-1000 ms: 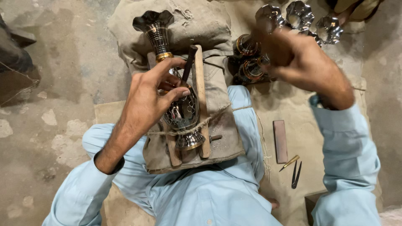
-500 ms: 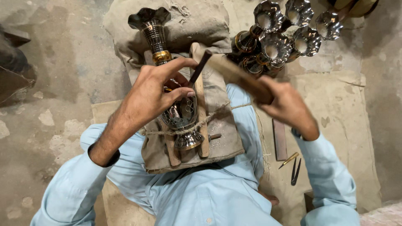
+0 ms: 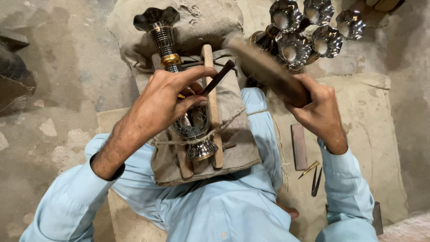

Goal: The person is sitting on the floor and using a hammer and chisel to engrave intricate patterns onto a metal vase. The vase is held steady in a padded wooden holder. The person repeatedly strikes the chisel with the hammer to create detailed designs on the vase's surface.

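A tall metal vase (image 3: 165, 40) with a scalloped mouth and a gold band lies on a cloth-covered wooden cradle (image 3: 208, 76) across my lap, tied down with a cord. My left hand (image 3: 168, 101) rests on the vase's belly and pinches a thin dark chisel (image 3: 219, 76), its tip down against the metal. My right hand (image 3: 316, 110) grips a wooden mallet-like stick (image 3: 264, 69), blurred, raised to the right of the chisel's top.
Several shiny scalloped metal vases (image 3: 309, 31) stand at the upper right. On the cloth mat (image 3: 358, 134) to my right lie a flat sharpening stone (image 3: 298, 146), a small brass tool (image 3: 309, 169) and a dark pointed tool (image 3: 316, 181). Bare concrete floor lies at the left.
My right hand left the vases at the upper right and brought a wooden stick over toward the chisel. My left hand stays on the vase with the chisel.
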